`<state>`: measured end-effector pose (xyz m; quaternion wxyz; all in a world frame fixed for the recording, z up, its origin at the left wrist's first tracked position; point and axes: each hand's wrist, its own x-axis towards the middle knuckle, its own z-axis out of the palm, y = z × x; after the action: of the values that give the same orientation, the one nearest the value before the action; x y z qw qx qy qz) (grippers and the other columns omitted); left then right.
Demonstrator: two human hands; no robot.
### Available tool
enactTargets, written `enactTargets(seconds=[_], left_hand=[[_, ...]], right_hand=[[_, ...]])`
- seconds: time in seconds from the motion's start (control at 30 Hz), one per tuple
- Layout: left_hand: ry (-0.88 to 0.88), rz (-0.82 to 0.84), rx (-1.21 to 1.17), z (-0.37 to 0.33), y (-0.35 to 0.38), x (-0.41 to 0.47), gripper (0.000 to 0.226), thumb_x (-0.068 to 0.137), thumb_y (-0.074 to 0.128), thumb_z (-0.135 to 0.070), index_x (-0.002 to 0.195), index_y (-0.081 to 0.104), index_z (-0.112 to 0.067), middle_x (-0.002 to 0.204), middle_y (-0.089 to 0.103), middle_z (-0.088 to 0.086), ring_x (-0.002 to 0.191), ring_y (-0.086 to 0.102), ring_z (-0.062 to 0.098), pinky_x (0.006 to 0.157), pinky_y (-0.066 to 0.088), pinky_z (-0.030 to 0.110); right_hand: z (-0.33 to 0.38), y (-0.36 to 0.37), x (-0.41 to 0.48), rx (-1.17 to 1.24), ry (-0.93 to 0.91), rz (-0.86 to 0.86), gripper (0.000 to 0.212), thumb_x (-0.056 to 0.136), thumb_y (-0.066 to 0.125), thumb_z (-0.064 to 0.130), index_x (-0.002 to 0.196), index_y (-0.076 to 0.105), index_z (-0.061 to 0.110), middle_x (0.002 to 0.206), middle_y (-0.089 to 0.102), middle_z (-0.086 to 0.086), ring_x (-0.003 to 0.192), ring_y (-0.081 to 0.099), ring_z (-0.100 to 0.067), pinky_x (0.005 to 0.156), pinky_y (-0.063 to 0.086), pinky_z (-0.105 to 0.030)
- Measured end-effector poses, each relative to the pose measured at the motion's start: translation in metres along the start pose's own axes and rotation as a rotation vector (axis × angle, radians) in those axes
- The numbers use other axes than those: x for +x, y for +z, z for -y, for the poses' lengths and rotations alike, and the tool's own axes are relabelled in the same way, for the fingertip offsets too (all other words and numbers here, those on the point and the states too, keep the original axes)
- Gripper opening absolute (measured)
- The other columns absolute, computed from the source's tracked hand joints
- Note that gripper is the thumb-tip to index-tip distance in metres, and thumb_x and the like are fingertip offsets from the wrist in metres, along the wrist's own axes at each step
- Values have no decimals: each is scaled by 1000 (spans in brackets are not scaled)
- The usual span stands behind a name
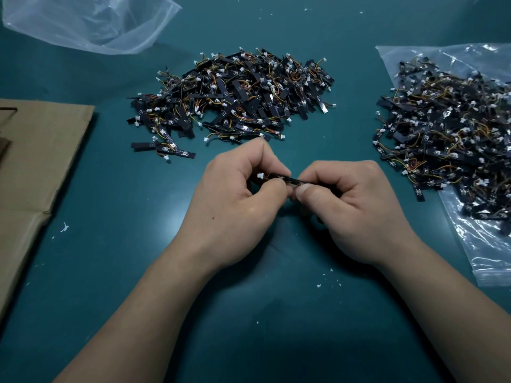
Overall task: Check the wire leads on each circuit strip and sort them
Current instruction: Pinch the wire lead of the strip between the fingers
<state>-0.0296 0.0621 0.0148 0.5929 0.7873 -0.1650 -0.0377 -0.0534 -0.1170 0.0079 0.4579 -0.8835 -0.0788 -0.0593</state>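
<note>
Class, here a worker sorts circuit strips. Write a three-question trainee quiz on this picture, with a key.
1. True or false: the left hand and right hand pinch one circuit strip between them.
2. Which pile lies on a plastic bag? A. middle pile B. right pile
3. Fill in: the cardboard lies on the person's ____ side.
Key: 1 true; 2 B; 3 left.

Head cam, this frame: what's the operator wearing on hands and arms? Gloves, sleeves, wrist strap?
Nothing worn that shows. The left hand and right hand are bare: no gloves, rings or finger cots. Neither wrist carries a watch or strap. The left forearm and right forearm are bare to the frame edge, with no sleeve in view.
</note>
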Motion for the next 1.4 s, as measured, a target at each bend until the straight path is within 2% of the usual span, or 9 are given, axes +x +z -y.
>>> enactTargets(seconds=[0.1,0.37,0.73,0.9,1.0,1.1,1.2,1.3,1.4], left_hand=[[-7,-8,-7,0,0,1,5,79,66,-21,75,64,-21,69,65,-4,58,51,11,55,41,25],[-25,-41,-21,2,1,1,3,81,66,-22,79,66,-24,71,68,-2,64,58,27,55,45,33],[-4,-53,-9,0,2,0,5,81,66,-18,79,66,-23,71,69,2,62,58,31,54,46,38],[-15,-68,-9,1,3,0,7,83,67,-18,81,67,-25,70,68,-2,56,53,17,52,40,19],[-6,-69,-27,1,2,-1,8,83,67,-18,82,68,-26,70,68,-4,58,54,16,55,42,18],[32,-82,-9,0,3,-1,16,87,64,-17,97,69,-27,79,70,-7,67,61,14,62,48,23],[89,-211,81,1,3,0,27,89,60,-12,112,66,-24,92,68,-11,83,63,14,70,47,21],[83,-377,364,3,-1,1,25,87,57,-18,109,66,-26,101,65,-15,96,58,12,87,45,30],[-39,-362,571,5,-3,1,34,85,52,-26,118,61,-27,119,58,-13,120,48,19,108,30,36]], right_hand=[[0,0,0,2,4,6,21,88,59,31,72,69,22,55,59,-4,51,52,-26,50,43,-42],[-2,1,1,-1,-3,-6,19,90,60,26,74,69,21,56,59,-4,52,54,-29,50,45,-44],[-4,-1,0,2,7,10,18,88,59,24,72,67,20,56,58,-5,53,54,-27,52,45,-43],[-3,1,0,12,15,8,19,90,57,25,74,66,19,58,59,-5,54,55,-29,53,47,-48],[-2,-1,-1,-19,-15,18,29,89,55,29,63,55,17,51,50,-5,50,48,-25,51,43,-43],[-2,-1,-2,-42,-54,40,45,90,49,35,55,35,11,50,30,-8,47,31,-21,47,29,-37],[-3,1,-3,124,-43,-43,50,95,48,33,56,37,3,52,32,-14,49,31,-25,47,26,-36],[-3,-1,0,374,-32,-285,27,104,47,21,81,58,13,55,49,-4,47,39,-14,46,32,-25],[-4,-2,4,457,33,-312,12,105,50,17,97,57,23,55,51,0,46,40,-10,44,33,-18]])
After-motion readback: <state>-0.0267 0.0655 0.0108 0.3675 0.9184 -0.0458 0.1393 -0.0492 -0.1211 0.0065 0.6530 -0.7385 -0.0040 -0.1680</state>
